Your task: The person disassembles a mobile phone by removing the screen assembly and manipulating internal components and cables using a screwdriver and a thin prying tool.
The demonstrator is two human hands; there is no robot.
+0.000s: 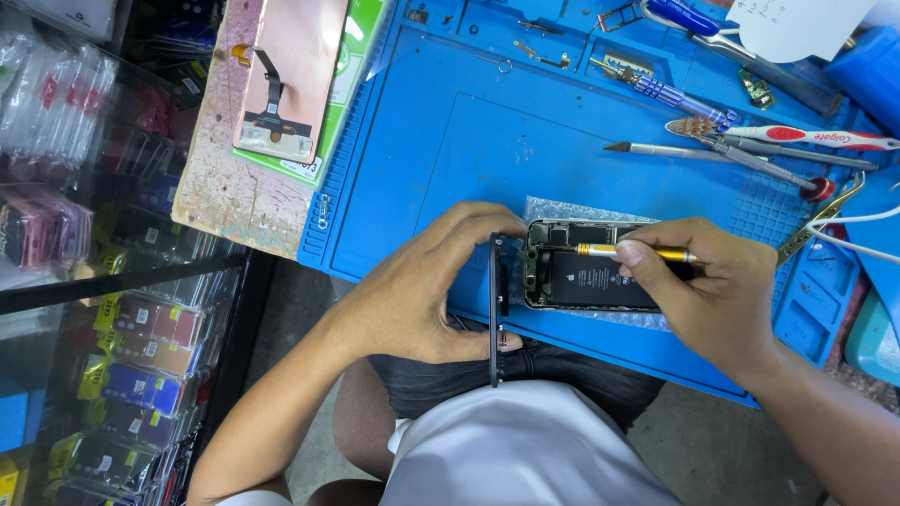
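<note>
opened phone body [586,276]: flat dark rectangle, metal-edged, internals exposed, a matte black battery filling most of it. it lies on a crinkled clear plastic sheet [562,208] on the blue rubbery mat [450,141], near the mat's front edge. long axis runs left-right in the view.

screen panel [494,309]: thin, dark, glossy, seen edge-on. it stands lifted off the body at its left end, roughly upright, its long edge running toward the person.

left hand [422,290]: clasped around the screen panel, fingers curled over its far part, thumb against its near part, holding it up.

right hand [708,286]: pinched around a slim screwdriver [628,251], gold-coloured knurled metal shaft. the tool lies nearly horizontal, tip pointing left into the top-left area of the phone body; exact contact point too small to tell.

mat: moulded, with raised ribs and shallow trays along the far edge, covering the bench.

far right of the mat: a toothbrush [806,138] with red and white handle, a blue-handled screwdriver [666,92], and a grey pointed metal tool [675,150], lying side by side, mostly left-right.

left of the mat: a worn wooden board [225,187] with chipped pale paint, carrying a pinkish flat panel [300,66] with a dark flex ribbon.
</note>
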